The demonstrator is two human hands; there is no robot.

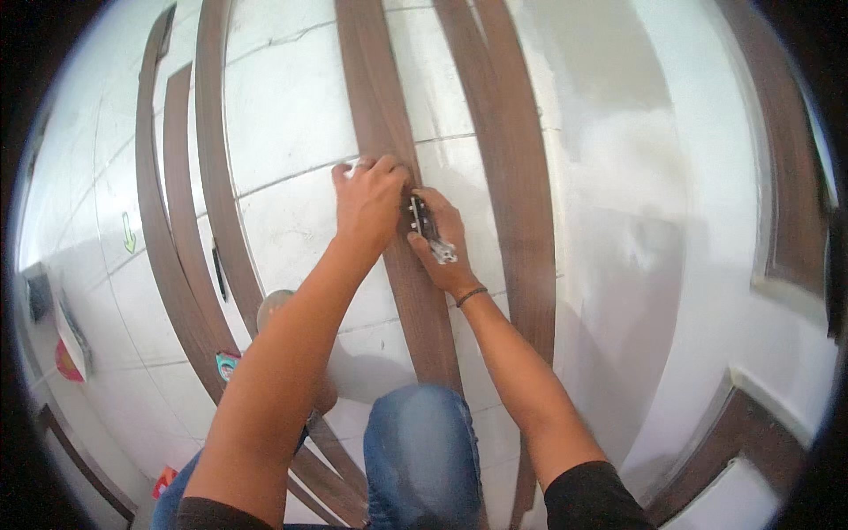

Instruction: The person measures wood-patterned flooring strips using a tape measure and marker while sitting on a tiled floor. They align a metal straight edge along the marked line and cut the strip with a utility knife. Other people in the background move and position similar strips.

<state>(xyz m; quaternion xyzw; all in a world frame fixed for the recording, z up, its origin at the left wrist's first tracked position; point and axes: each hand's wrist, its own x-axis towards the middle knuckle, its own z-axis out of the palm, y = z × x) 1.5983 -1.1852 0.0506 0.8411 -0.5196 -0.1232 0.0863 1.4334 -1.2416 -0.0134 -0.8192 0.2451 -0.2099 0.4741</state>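
A long dark-brown wooden board (375,88) runs away from me along the tiled floor, under both hands. My right hand (448,231) is closed around a small dark metal fitting with shiny studs (419,215); its exact kind does not show. A crumpled piece of clear plastic (443,253) sticks out by the right thumb. My left hand (375,194) is over the board's left edge, its fingers curled together. Between the left thumb and fingers shows a bit of whitish, see-through wrapping (353,166). The left hand's back hides part of the board and the fitting's near side.
More brown boards lie lengthwise at left (216,132) and right (521,177). Between the left boards is a thin black pen-like stick (219,269). A teal tape measure (227,365) sits by my left forearm. My jeans-covered knee (422,450) is close to the board. A wall rises at right.
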